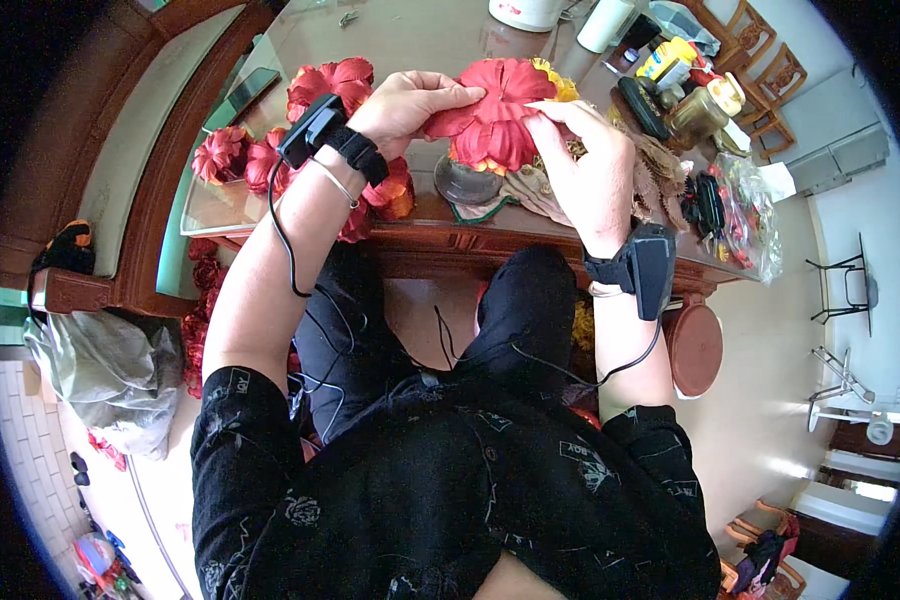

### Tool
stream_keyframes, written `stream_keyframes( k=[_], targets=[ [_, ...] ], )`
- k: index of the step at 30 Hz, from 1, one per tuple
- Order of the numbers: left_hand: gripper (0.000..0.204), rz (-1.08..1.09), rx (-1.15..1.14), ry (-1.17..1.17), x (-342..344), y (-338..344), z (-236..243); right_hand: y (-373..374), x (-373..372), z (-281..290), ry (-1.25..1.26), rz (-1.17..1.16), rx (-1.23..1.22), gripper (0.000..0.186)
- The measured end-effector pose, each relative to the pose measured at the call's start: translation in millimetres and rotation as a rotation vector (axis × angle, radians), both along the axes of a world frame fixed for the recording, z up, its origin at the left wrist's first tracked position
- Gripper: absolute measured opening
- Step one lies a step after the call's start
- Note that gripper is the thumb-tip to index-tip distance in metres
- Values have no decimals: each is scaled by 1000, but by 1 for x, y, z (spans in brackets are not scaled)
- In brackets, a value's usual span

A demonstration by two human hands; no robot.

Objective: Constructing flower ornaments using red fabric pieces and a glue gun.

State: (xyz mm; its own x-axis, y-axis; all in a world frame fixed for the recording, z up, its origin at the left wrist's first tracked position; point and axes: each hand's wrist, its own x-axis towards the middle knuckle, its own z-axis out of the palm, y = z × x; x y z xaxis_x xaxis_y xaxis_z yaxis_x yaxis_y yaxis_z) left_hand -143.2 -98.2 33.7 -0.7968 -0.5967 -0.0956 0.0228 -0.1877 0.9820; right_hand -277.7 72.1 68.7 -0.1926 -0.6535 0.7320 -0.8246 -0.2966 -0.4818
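Between my two hands, above the near part of the table, is a large red artificial flower (500, 105) with layered petals and some orange showing underneath. My left hand (410, 105) pinches its left petals between thumb and fingers. On the other side, my right hand (585, 145) has thumb and forefinger closed on the petal edge at the right. Just below the flower sits a round grey metal dish (467, 182), beside a crumpled beige cloth (540, 195). More red artificial flowers (330, 85) lie left of and behind my left wrist.
Yellow flower pieces (562, 82) and brown leaf-like strips (655, 165) lie to the right. Further right are a jar (700, 115), a yellow bottle (668, 60) and a clear plastic bag (750, 225). A red round stool (695, 350) stands below. Cables hang from both wrist devices.
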Motion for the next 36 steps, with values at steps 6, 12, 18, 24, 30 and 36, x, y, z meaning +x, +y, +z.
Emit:
stream_keyframes(
  k=[6,12,18,24,30,36],
  targets=[
    [24,13,42,51,3,-2,-7,7,10,-6,93,34,66,14],
    [27,66,181,149,14,12,1,16,10,-16,167,89,83,21],
    [21,89,153,154,15,13,-2,7,-9,-27,-184,-226,92,25],
    [19,180,173,146,11,13,-7,2,-18,-33,-659,58,184,27],
    [16,176,217,209,6,7,-16,5,-13,-42,-981,179,224,23],
    [15,188,175,190,6,7,-21,5,-11,-42,-1013,163,237,21]
  ],
)
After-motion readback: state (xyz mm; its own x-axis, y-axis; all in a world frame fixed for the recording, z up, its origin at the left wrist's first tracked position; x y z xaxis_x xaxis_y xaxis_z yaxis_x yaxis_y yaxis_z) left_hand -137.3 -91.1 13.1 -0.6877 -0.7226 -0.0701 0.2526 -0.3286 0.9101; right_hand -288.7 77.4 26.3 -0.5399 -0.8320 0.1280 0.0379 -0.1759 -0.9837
